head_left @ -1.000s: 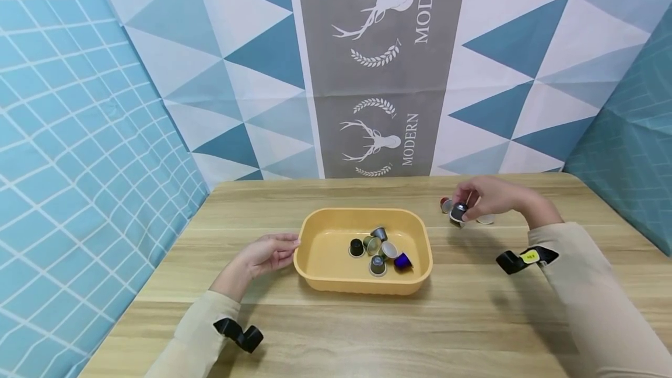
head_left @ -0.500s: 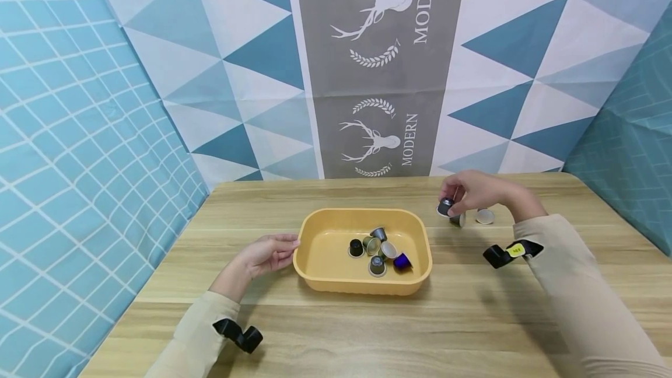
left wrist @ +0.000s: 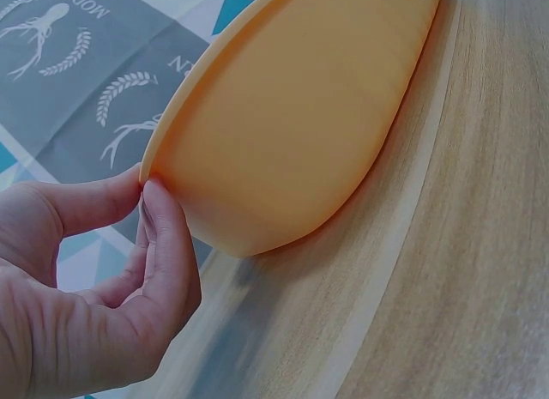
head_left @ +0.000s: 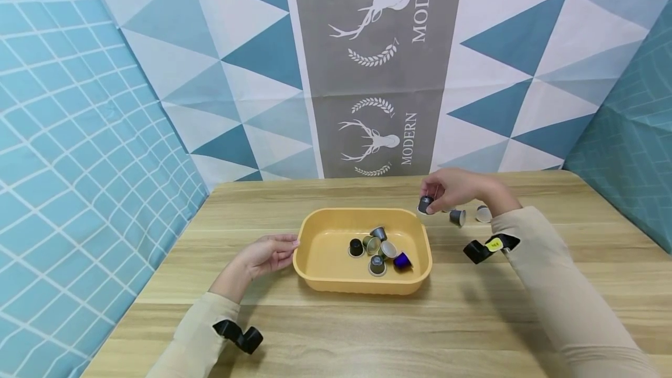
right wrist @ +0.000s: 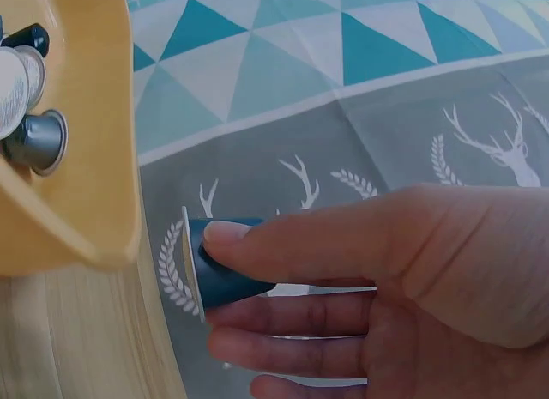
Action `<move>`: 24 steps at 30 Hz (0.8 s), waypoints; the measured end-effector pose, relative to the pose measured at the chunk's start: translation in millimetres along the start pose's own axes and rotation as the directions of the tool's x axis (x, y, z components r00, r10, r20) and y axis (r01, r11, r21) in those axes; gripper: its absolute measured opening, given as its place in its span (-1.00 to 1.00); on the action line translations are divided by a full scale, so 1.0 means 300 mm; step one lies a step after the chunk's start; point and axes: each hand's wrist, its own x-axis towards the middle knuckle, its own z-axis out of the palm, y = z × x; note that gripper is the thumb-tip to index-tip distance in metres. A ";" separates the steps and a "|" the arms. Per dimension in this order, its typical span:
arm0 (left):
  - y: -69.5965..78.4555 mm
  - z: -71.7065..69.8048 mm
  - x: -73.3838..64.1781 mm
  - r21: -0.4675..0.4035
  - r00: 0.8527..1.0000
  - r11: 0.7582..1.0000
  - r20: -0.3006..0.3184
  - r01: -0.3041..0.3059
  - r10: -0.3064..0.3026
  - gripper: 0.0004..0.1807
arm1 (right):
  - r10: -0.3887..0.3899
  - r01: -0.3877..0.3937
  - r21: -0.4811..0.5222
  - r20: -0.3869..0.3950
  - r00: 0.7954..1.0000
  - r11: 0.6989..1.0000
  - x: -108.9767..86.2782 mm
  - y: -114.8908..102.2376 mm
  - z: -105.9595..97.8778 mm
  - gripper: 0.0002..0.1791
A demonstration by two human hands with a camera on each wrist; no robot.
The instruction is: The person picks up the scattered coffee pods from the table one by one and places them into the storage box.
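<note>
Held capsule [head_left: 425, 204]: between the thumb and fingertips of the right hand [head_left: 455, 185], just outside the far right corner of the yellow tray [head_left: 362, 286], with a gap showing between it and the rim in the right-wrist view.
Right grip: narrow, pinching the capsule's dark body, thumb on one side and fingers on the other.
Capsule's aim: tilted; the wide, flanged end faces the tray, and the long axis runs back from there to the narrow end inside the grip.
Left grip: the left hand [head_left: 270, 254] pinches the tray's left rim between thumb and fingers.
Tray's load: capsules clustered right of its middle, among them a black capsule [head_left: 356, 248] standing upright and a blue capsule [head_left: 402, 261] tipped over near the right wall.
Right of the tray: a grey capsule [head_left: 457, 217] on its side, pale lid turned away from the tray; farther out, a white-lidded capsule [head_left: 483, 214].
Surface: pale wood-grain surface [head_left: 336, 337] under the tray and on all sides of it.
Room: beyond the tray, a triangle-patterned backdrop [head_left: 270, 51] with a grey stag panel [head_left: 378, 80]; left of it, a blue grid cloth [head_left: 79, 144]; right, a teal cloth [head_left: 625, 127].
</note>
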 end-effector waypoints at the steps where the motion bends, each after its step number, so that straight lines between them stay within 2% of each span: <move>1: 0.000 0.000 0.000 0.001 1.000 1.000 -0.001 0.002 -0.002 -0.70 | -0.002 0.002 -0.009 0.002 1.000 1.000 0.006 -0.006 0.002 -0.77; 9: -0.001 -0.002 -0.001 0.003 1.000 1.000 0.019 0.001 -0.001 -0.79 | 0.000 0.003 -0.075 0.033 0.999 0.997 0.063 -0.047 0.028 -0.77; 12: -0.004 -0.001 -0.002 -0.004 1.000 1.000 0.007 0.000 0.000 -0.74 | -0.008 0.012 -0.077 0.055 0.998 0.997 0.083 -0.066 0.038 -0.77; 16: -0.003 0.002 -0.002 -0.006 1.000 1.000 -0.001 0.003 -0.003 -0.68 | -0.026 0.032 -0.098 0.062 0.998 0.995 0.107 -0.096 0.049 -0.76; 24: -0.001 0.002 -0.004 -0.005 1.000 1.000 -0.011 0.001 -0.001 -0.73 | -0.075 0.085 -0.125 0.085 0.994 0.988 0.172 -0.142 0.072 -0.78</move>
